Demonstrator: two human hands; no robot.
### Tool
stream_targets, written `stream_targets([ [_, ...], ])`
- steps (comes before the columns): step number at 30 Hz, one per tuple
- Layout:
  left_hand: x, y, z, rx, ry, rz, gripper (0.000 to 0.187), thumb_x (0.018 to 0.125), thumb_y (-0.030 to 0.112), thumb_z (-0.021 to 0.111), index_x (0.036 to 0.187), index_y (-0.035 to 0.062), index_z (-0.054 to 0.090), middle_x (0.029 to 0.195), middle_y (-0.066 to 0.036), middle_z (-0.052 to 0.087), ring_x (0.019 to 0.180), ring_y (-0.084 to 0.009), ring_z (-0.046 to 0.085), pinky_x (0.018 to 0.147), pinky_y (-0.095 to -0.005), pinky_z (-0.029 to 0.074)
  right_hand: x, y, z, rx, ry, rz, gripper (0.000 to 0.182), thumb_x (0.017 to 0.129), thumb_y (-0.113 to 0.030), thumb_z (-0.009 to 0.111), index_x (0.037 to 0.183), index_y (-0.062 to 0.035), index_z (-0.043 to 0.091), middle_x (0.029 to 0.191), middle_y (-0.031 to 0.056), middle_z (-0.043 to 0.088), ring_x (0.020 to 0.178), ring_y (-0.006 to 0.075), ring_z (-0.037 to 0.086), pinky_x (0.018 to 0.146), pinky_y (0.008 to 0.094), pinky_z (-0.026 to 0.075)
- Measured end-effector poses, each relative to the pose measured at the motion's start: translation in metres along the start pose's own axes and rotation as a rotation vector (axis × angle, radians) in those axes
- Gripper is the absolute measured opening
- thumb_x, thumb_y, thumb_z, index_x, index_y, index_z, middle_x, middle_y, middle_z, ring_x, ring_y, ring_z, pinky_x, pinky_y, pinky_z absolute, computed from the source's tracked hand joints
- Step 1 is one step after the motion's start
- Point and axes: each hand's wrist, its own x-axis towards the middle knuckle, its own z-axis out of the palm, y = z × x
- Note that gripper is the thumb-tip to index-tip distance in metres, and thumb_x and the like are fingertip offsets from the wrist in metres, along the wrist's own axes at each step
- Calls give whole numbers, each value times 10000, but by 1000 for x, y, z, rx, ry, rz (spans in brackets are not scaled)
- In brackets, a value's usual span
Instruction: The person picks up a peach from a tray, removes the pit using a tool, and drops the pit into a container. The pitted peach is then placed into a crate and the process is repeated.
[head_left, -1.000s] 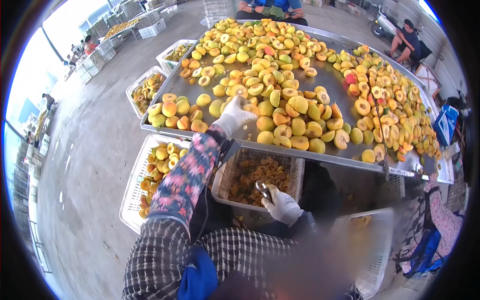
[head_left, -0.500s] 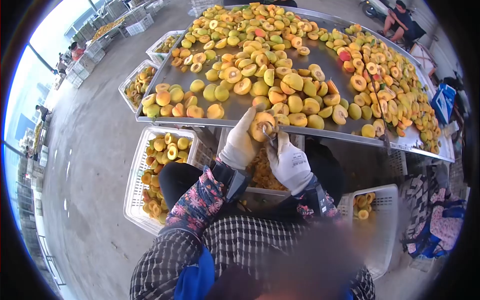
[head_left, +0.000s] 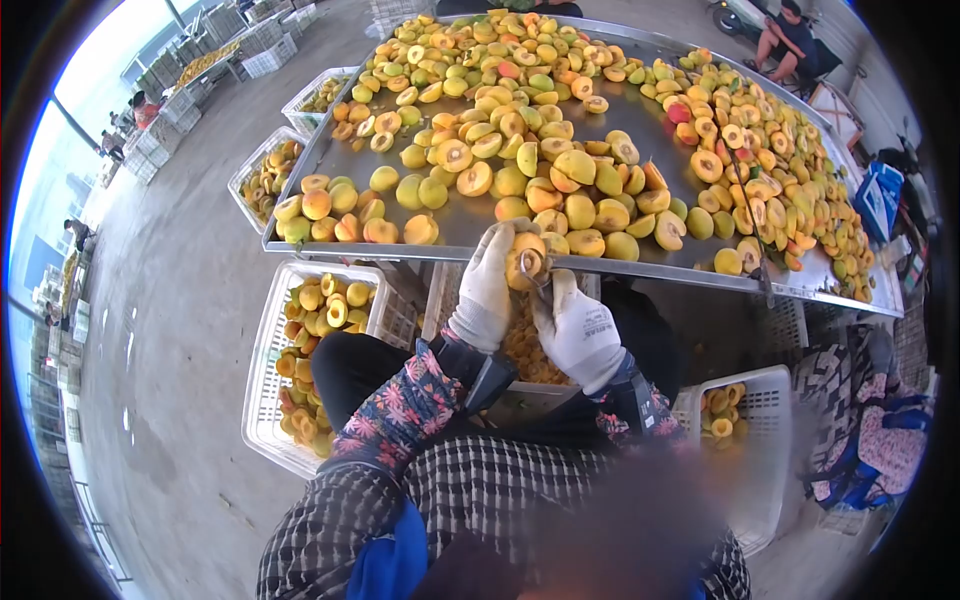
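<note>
Left hand, gloved, had its fingers pinched around a fruit half, cut face towards the camera, held at the worktop's near edge. Right hand, gloved too, at 5 o'clock from the fruit half, had its fingers pressed together on a small metal tool; grip detail partly hidden. Tool's tip was at the middle of the cut face; depth, can't tell.

More fruit lay loose from 12 to 3 o'clock, some right by the rim. Scraps crate sat low at 6 o'clock, partly behind the hands. Left crate with halves was at 8 o'clock, right crate with a few at 4 o'clock. Another person's floral sleeve was further out at 4 o'clock.

Risks, as judged: wet flesh could let the tool skid off the pit area and jab the left fingers, which were close to it. Too hard a pinch could bruise or split soft flesh; too loose, and the half could spin or drop into the scraps. A wrist bumping the rim pieces could roll them off.
</note>
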Motion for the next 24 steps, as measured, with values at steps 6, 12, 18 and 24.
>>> stream_targets([
  [6, 3, -11, -14, 344, -6, 154, 326, 1033, 275, 425, 1186, 14, 546, 1085, -101, 616, 955, -201, 624, 853, -332, 523, -5, 12, 8, -174, -143, 49, 364, 883, -155, 577, 1179, 12, 447, 798, 226, 638, 714, 410, 633, 608, 479, 496],
  [12, -6, -4, 0, 224, 96, 46, 329, 1037, 278, 419, 1186, 14, 547, 1064, -106, 622, 928, -199, 638, 810, -319, 542, -1, 9, 3, 7, -244, 130, 366, 899, -188, 565, 1165, 26, 434, 789, 259, 637, 736, 433, 632, 632, 502, 497],
  [18, -1, -16, -6, 177, 143, 88, 296, 1007, 285, 506, 1151, 37, 580, 1022, -60, 620, 882, -130, 609, 770, -269, 512, -1, 16, 8, 25, -228, 103, 348, 917, -209, 560, 1147, 21, 435, 749, 263, 625, 711, 440, 626, 612, 507, 489],
  [24, 1, -7, -9, 219, 131, -11, 283, 1002, 236, 524, 1185, 25, 569, 1031, -48, 620, 943, -117, 585, 820, -266, 488, 2, 24, 7, -81, -306, 90, 331, 912, -239, 565, 1099, 8, 449, 761, 248, 635, 734, 434, 631, 632, 495, 494],
])
